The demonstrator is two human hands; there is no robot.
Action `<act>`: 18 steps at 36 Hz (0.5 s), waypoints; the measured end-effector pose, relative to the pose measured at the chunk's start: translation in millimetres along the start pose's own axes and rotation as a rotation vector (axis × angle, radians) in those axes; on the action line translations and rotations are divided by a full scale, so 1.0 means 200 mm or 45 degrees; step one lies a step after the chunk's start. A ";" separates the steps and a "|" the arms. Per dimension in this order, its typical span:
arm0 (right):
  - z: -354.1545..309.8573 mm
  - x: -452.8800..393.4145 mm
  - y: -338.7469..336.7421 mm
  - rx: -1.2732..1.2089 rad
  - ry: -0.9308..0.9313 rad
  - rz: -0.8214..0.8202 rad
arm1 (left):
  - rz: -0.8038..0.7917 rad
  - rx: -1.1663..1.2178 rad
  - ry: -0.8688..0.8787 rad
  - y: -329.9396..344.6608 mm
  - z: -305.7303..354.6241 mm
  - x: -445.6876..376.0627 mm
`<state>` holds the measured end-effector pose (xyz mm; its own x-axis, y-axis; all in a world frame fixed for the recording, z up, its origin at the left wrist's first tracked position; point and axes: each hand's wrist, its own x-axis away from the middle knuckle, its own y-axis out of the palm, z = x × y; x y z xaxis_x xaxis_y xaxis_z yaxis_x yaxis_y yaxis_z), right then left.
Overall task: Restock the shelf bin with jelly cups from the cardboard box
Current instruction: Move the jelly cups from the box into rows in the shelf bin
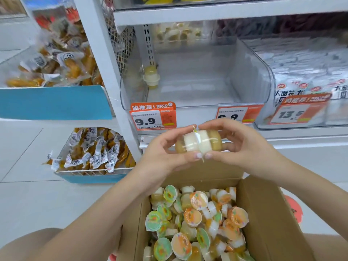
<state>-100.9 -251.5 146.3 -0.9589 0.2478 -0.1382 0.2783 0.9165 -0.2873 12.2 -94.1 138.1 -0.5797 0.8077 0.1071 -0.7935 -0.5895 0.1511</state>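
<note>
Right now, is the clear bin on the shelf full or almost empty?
Almost empty: the bin holds only two stacked jelly cups in its left corner.

I am holding two jelly cups (198, 143) lid to lid between my left hand (165, 153) and right hand (237, 146), above the open cardboard box (263, 213), facing the clear shelf bin (250, 72).

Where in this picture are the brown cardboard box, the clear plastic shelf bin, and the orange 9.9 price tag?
Brown cardboard box (267, 219): head view, on its inner right wall.
Clear plastic shelf bin (252, 76): head view, on its transparent right side wall.
Orange 9.9 price tag (148, 120): head view, on the white panel with the printed digits.
</note>
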 end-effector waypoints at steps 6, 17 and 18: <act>0.01 -0.02 0.01 -0.034 0.000 -0.110 | 0.067 0.358 -0.121 0.03 -0.02 0.02; 0.02 -0.04 0.04 0.012 0.043 -0.154 | 0.083 0.395 -0.213 0.03 -0.03 0.02; 0.02 -0.05 0.04 0.025 0.049 -0.154 | 0.085 0.388 -0.217 0.03 -0.03 0.02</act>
<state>-89.7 -248.0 140.9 -0.9869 0.1480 -0.0647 0.1609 0.9343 -0.3180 3.8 -94.0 134.4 -0.5692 0.7712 0.2851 -0.6482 -0.6342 0.4214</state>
